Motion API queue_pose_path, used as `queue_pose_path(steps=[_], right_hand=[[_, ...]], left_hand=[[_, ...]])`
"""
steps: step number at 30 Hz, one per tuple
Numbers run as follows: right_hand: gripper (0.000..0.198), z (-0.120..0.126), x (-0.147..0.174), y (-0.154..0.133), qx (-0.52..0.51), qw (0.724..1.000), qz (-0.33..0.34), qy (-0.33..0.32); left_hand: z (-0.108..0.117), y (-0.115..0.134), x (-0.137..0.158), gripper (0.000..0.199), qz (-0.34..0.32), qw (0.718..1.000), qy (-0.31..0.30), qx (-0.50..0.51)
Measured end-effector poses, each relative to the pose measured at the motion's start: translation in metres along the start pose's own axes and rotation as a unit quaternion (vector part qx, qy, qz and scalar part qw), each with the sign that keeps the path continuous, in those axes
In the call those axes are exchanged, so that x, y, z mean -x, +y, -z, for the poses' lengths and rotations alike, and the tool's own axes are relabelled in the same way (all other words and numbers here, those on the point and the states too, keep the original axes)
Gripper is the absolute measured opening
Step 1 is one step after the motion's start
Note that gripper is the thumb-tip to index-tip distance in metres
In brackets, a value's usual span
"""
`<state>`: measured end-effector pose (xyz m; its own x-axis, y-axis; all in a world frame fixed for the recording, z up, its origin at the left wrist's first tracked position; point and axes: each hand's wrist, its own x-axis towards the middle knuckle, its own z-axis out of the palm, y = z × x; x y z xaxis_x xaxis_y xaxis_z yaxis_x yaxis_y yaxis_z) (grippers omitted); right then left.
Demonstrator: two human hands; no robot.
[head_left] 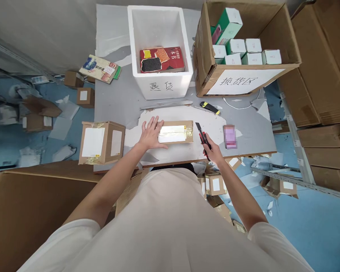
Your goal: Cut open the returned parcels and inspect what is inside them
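A long, low cardboard box (pixel 175 139) with a white label and clear tape lies on the table in front of me. My left hand (pixel 151 136) is on its left end, fingers spread, with the thumb along the near edge and the forefinger by the far edge, holding it. My right hand (pixel 214 150) is closed around a black utility knife (pixel 201 135), just right of the box and apart from it. The knife points away from me. Further right lies a small pinkish item (pixel 230 136), blurred out.
A second knife, black and yellow (pixel 210 108), lies behind. A white foam box (pixel 161 86) holds books; a big carton (pixel 243 81) holds several green-white boxes. A taped box (pixel 102 142) and a book (pixel 99 68) are at left. Cartons and scraps litter the floor (pixel 320 226).
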<state>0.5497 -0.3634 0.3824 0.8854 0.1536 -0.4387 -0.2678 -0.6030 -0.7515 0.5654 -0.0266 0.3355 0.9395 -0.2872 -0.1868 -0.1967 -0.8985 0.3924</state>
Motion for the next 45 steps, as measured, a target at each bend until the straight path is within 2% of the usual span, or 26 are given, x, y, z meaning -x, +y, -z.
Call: queue_pose_path(steps=[5, 10, 12, 15, 18, 20, 32, 35, 37, 39, 41, 43, 45], right_hand=[[0.066, -0.005, -0.003, -0.003, 0.033, 0.999, 0.003, -0.034], [0.061, -0.007, -0.005, -0.033, 0.204, 0.978, 0.030, -0.010], [0.061, -0.002, -0.005, -0.044, 0.243, 0.969, 0.033, -0.014], [0.062, 0.011, -0.005, -0.049, 0.204, 0.977, -0.001, -0.065], [0.064, 0.022, -0.002, -0.042, 0.138, 0.981, -0.039, -0.129], [0.066, 0.024, 0.000, -0.038, 0.103, 0.982, -0.057, -0.147], [0.065, 0.021, 0.012, -0.029, -0.022, 0.980, -0.098, -0.170], [0.064, 0.023, 0.025, -0.015, -0.034, 0.981, -0.092, -0.171], [0.063, 0.027, 0.039, -0.002, -0.032, 0.985, -0.084, -0.148], [0.065, 0.027, 0.047, 0.008, -0.048, 0.993, -0.072, -0.077], [0.072, 0.015, 0.045, 0.011, -0.093, 0.993, -0.067, -0.003], [0.078, -0.009, 0.031, 0.005, -0.159, 0.984, -0.072, 0.030], [0.074, -0.041, 0.009, -0.009, -0.226, 0.971, -0.074, 0.029]], left_hand=[[-0.002, 0.003, -0.007, 0.128, -0.021, 1.000, 0.010, 0.015], [-0.007, 0.003, -0.014, 0.121, -0.017, 0.998, 0.047, 0.047], [-0.008, 0.003, -0.016, 0.121, -0.013, 0.997, 0.056, 0.052], [-0.009, 0.001, -0.019, 0.121, -0.013, 0.996, 0.063, 0.059], [-0.011, -0.001, -0.021, 0.123, -0.027, 0.995, 0.067, 0.069], [-0.013, -0.003, -0.022, 0.124, -0.042, 0.994, 0.066, 0.078], [-0.016, -0.007, -0.025, 0.122, -0.059, 0.992, 0.079, 0.084], [-0.016, -0.008, -0.025, 0.122, -0.052, 0.992, 0.080, 0.088], [-0.016, -0.006, -0.024, 0.123, -0.046, 0.992, 0.076, 0.090], [-0.016, 0.000, -0.022, 0.122, -0.014, 0.993, 0.076, 0.090], [-0.019, 0.012, -0.018, 0.120, 0.063, 0.989, 0.098, 0.091], [-0.025, 0.025, -0.011, 0.118, 0.172, 0.970, 0.139, 0.104], [-0.032, 0.037, -0.001, 0.110, 0.246, 0.946, 0.165, 0.131]])
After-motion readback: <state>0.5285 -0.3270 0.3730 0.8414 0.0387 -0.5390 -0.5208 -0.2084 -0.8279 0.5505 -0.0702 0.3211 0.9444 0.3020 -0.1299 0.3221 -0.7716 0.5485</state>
